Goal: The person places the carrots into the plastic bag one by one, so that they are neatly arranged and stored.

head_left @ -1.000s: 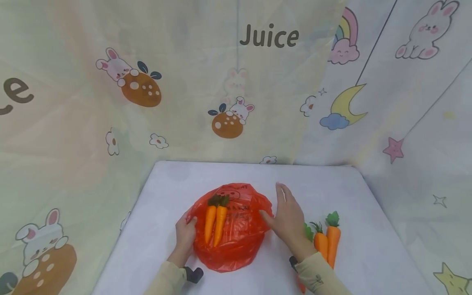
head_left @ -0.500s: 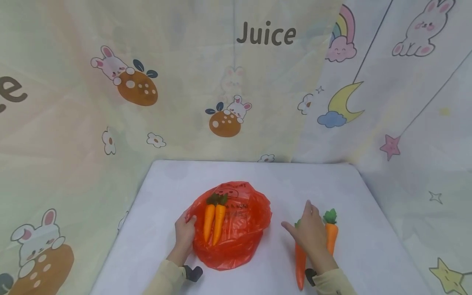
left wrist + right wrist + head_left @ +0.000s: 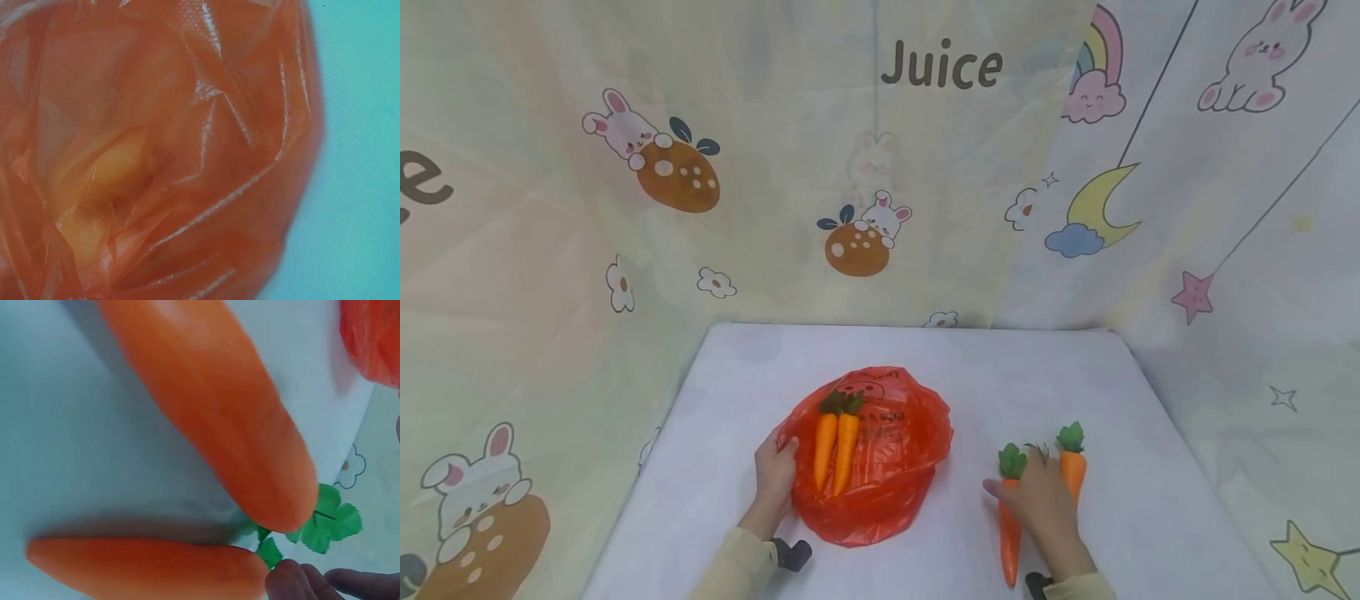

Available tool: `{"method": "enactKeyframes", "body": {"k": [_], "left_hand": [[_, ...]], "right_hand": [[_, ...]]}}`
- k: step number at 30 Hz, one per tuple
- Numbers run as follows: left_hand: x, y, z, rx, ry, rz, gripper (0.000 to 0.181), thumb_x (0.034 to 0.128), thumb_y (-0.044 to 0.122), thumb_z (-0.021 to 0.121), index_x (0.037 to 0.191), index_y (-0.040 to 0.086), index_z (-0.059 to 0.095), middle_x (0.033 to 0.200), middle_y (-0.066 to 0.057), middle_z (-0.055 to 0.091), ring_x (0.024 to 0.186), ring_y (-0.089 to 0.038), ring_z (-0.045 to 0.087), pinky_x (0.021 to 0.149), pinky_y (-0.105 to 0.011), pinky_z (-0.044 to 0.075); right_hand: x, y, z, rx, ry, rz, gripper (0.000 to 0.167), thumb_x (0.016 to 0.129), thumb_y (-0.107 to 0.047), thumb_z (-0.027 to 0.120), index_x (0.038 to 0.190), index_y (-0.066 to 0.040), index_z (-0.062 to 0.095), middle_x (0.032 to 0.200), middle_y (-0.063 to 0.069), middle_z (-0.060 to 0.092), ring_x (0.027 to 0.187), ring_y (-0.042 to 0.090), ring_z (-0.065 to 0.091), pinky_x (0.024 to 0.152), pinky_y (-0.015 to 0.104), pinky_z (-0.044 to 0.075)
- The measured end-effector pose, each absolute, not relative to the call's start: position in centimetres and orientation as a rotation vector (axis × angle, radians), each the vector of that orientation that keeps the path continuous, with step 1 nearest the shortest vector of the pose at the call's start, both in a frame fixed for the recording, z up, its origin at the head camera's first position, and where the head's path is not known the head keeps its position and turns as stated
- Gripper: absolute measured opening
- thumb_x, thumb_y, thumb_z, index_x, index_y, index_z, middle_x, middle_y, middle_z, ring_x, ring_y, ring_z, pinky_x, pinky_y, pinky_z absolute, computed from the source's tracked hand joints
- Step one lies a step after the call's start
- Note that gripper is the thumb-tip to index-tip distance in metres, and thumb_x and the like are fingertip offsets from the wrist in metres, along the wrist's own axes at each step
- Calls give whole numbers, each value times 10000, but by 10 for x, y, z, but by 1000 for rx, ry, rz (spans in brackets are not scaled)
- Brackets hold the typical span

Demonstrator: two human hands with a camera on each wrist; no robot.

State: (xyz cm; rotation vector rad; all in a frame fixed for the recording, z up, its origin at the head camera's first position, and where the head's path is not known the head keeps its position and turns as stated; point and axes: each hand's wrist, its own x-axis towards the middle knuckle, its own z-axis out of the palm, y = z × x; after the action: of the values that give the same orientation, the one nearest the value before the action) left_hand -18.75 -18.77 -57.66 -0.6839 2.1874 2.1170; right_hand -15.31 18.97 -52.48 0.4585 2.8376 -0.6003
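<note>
A crinkled red plastic bag [image 3: 880,517] lies mid-table with its mouth open. Two small orange carrots [image 3: 835,454] with dark green tops lie side by side in its mouth. My left hand [image 3: 775,475] grips the bag's left rim; in the left wrist view a yellowish shape shows dimly through the film. To the right, my right hand [image 3: 1047,500] reaches down over a mostly hidden carrot, thumb spread from the fingers. A redder carrot [image 3: 1011,533] lies by the thumb, another carrot [image 3: 1073,471] beyond the fingers. In the right wrist view, fingertips [image 3: 290,581] stand at a carrot's [image 3: 162,565] leafy end.
The white table [image 3: 760,358] has its far edge against a patterned cloth backdrop [image 3: 775,167] with printed bunnies and stars. A side cloth [image 3: 1247,400] rises along the right edge. Dark straps [image 3: 792,554] circle the wrists.
My right hand has moved from the bag's right rim, right and toward me, then down among the carrots. The left hand keeps its hold on the bag.
</note>
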Motion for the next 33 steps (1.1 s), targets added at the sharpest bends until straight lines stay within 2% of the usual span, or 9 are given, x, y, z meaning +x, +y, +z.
{"method": "enactKeyframes", "body": {"k": [3,6,11,17,22,26,29,33], "left_hand": [[-188,-188,-578,-677,2197,2116,488,1067,209,520,1536,118,421,1478,-97,505,1332,-338,487,1100,-474,403],[-188,-187,-579,-670,2217,2109,485,1067,211,520,1533,119,422,1475,-92,510,1328,-335,492,1094,-469,413],[-188,-187,-580,-665,2223,2109,487,1067,226,521,1533,124,422,1473,-92,511,1321,-336,497,1084,-467,425],[-186,-187,-578,-677,2215,2093,492,1063,243,531,1531,134,424,1473,-96,510,1322,-343,496,1077,-470,430],[-185,-186,-577,-679,2215,2096,487,1064,239,528,1529,136,426,1473,-96,511,1320,-341,500,1076,-468,431],[-185,-186,-578,-676,2222,2098,477,1064,225,525,1524,137,432,1467,-91,517,1314,-334,507,1077,-464,432],[-186,-186,-578,-670,2228,2099,483,1065,230,524,1528,129,427,1469,-97,514,1315,-340,504,1078,-469,429],[-186,-186,-578,-666,2228,2104,487,1065,236,525,1529,128,424,1470,-97,514,1318,-340,501,1080,-467,426]], "right_hand": [[-151,191,-529,470,2823,-606,1041,773,-548,818,1382,186,401,1339,432,430,1090,462,517,947,598,502],[-150,192,-532,484,2797,-629,1023,761,-547,831,1344,193,434,1236,386,505,987,402,548,859,519,561],[-149,193,-539,473,2758,-626,995,766,-529,829,1291,222,441,1064,281,563,892,337,537,786,466,559],[-149,194,-548,447,2734,-578,954,782,-485,832,1284,230,448,1098,342,564,906,377,545,870,537,528],[-148,193,-553,417,2753,-534,862,801,-331,843,1303,235,429,1181,413,517,931,420,573,889,572,521],[-148,192,-553,436,2729,-532,793,803,-253,845,1294,223,443,1183,408,518,958,426,576,899,573,518],[-150,192,-552,443,2712,-563,724,810,-222,836,1272,207,481,1138,362,565,958,407,574,890,565,522],[-151,193,-552,450,2668,-693,654,822,-213,819,1275,161,531,1004,210,638,865,323,572,802,493,546]]}}
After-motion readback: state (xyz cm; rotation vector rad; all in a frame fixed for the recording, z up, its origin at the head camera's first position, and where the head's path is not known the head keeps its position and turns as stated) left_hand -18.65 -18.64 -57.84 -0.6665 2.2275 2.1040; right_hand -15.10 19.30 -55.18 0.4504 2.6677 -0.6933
